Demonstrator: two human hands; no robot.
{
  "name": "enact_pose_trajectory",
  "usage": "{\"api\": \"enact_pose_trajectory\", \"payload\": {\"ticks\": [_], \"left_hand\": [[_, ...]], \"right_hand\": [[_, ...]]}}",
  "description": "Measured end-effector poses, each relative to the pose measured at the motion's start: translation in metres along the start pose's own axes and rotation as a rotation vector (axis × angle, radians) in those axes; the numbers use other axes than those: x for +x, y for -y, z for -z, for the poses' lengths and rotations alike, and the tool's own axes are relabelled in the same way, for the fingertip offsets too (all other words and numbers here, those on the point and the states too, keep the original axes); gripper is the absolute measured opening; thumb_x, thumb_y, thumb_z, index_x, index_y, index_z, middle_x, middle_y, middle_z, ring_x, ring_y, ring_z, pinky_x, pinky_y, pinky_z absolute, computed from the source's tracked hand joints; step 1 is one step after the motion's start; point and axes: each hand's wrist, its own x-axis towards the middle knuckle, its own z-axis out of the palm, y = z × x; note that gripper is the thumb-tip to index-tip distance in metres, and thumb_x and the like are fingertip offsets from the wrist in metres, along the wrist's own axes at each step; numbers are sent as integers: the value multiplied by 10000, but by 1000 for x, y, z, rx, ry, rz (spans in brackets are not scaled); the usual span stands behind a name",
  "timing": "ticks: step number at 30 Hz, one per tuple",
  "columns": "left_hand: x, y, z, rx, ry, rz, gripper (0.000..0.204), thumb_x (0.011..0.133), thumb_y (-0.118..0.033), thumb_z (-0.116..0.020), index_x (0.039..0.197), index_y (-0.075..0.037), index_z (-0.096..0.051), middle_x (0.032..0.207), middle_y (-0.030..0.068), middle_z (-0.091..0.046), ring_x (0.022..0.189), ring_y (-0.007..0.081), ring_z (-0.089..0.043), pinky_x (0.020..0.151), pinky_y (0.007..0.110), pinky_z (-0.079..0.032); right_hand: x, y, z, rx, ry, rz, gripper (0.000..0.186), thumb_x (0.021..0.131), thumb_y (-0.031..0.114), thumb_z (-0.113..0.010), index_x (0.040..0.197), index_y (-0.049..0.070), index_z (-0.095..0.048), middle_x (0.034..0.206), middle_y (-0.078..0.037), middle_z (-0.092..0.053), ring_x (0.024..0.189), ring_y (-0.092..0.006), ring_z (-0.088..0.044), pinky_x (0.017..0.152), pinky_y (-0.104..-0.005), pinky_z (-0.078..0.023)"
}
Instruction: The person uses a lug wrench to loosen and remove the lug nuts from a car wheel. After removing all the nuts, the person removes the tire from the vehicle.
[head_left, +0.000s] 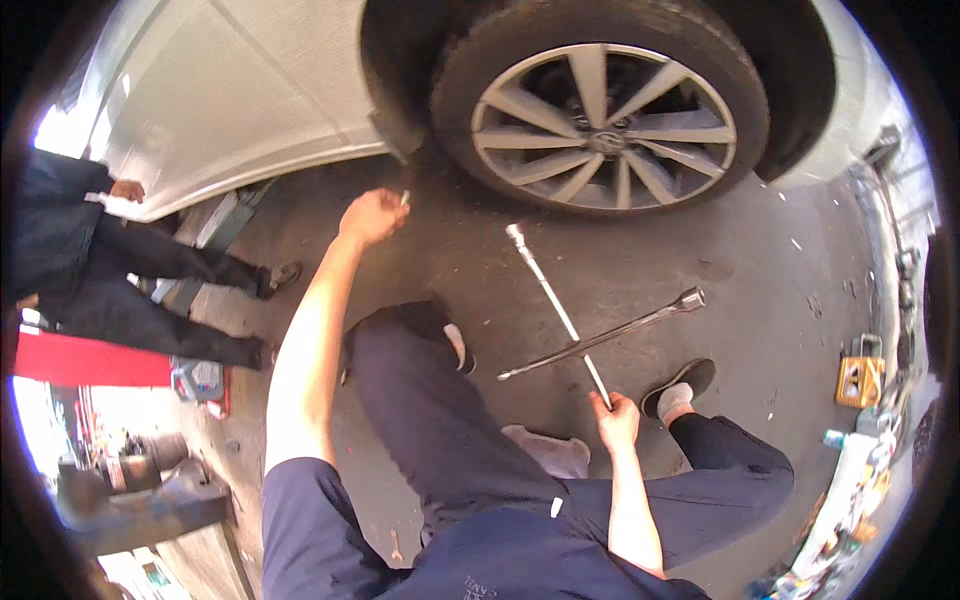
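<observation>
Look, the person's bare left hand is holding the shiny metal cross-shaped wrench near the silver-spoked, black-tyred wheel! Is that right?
Not quite: the head view shows the person's bare right hand, not the left, holding the shiny metal cross-shaped wrench near the silver-spoked, black-tyred wheel.

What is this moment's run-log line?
Left hand: pinching small pale object | right hand: gripping four-way lug wrench | alloy wheel: on white car, untouched by wrench

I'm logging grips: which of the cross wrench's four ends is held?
The lower end of the bright bar, gripped by the right hand; the other three ends of the cross wrench stick out free.
</observation>
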Motion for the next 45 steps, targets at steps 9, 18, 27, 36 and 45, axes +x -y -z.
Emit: {"api": "enact_pose_trajectory", "payload": {"ticks": [9, 18, 27, 36, 45], "left_hand": [[-196, 330, -163, -41, 195, 493, 294, 859, -386, -730, 891, -96, -770, 787, 66, -746, 665, 186, -683, 624, 357, -537], [-229, 317, -260, 59, -281, 981, 392, 858, -507, -735, 1054, -167, -736, 1062, 105, -760, 996, 330, -728, 864, 473, -573], [-258, 332, -275, -172, -98, 759, 771, 845, -316, -758, 1480, -32, -426, 1458, 208, -538, 1381, 351, -486, 1115, 444, -421], [-305, 338, -322, -1655, -194, 557, 401, 916, -180, -664, 1247, 37, -593, 1232, 167, -668, 1123, 309, -637, 996, 420, -481], [-294, 301, -261, -620, -115, 507, 344, 922, -156, -648, 1205, 36, -608, 1191, 163, -676, 1082, 300, -641, 972, 413, -489]], "right_hand": [[23, -122, -46, -1, -38, -83, 452, 905, 382, -761, 691, 7, -630, 551, 33, -477, 546, -71, -406, 514, -312, -299], [7, -91, 6, 97, 40, -197, 509, 936, 437, -734, 631, 80, -539, 560, 72, -434, 486, -55, -348, 457, -296, -229], [-5, -56, 2, 274, 68, -396, 537, 1002, 521, -614, 634, 150, -492, 565, 89, -400, 474, -49, -337, 442, -275, -226], [-4, -10, 2, 557, -26, -272, 509, 1032, 507, -565, 714, 112, -532, 558, 83, -397, 435, -40, -333, 405, -246, -228], [21, 62, 36, 799, 76, -227, 451, 1050, 463, -549, 749, 129, -521, 579, 93, -394, 444, -36, -309, 400, -245, -218]]}}
